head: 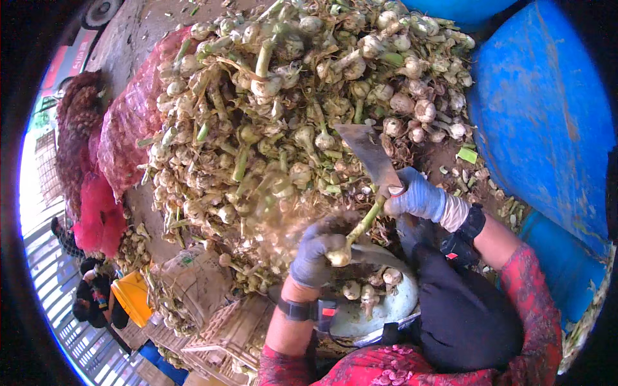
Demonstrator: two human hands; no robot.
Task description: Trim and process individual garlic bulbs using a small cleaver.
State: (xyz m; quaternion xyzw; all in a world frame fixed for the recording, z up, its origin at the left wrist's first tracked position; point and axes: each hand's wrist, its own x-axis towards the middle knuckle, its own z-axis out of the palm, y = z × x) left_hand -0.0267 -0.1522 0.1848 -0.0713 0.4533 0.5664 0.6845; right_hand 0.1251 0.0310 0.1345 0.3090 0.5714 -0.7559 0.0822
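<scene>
My left hand, in a grey glove, grips a garlic bulb with its long green stem slanting up to the right. My right hand, in a blue-grey glove, is closed around the handle of a broad metal blade that points up and left. The upper end of the stem meets my right hand near the blade's base. Below my hands stands a pale basin with several trimmed garlic bulbs. A large heap of garlic with stems spreads in front.
Blue plastic drums stand at the right. Red mesh sacks, a whitish sack, a yellow bucket and a woven basket lie to the left. Another person is at the far left. Cut stem pieces litter the ground.
</scene>
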